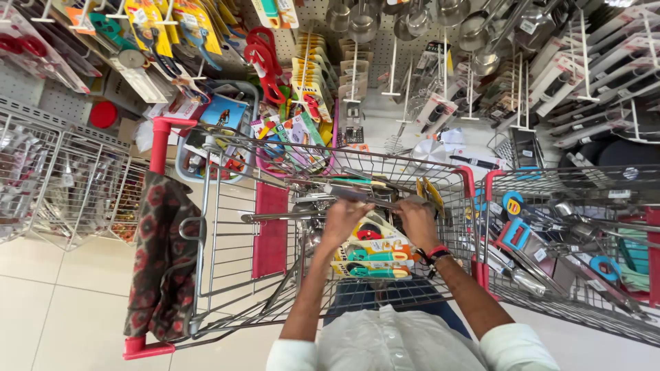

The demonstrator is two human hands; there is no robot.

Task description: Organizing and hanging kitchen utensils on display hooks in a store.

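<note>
Sorting stock in the wire shopping cart [227,233]: I judge it best to lift the long metal utensil [357,193] level and keep its ends out of the mesh near the cart's far edge. Left hand [342,218]: fingers curled closed around the utensil's near part, above the carded kitchen tools [375,257] lying toward the cart's near right corner. Right hand [416,221]: fingers bent down onto the same heap beside the yellow cards, though whether it actually grips anything I cannot tell; patterned cloth [161,254] hangs over the cart's left edge.
</note>
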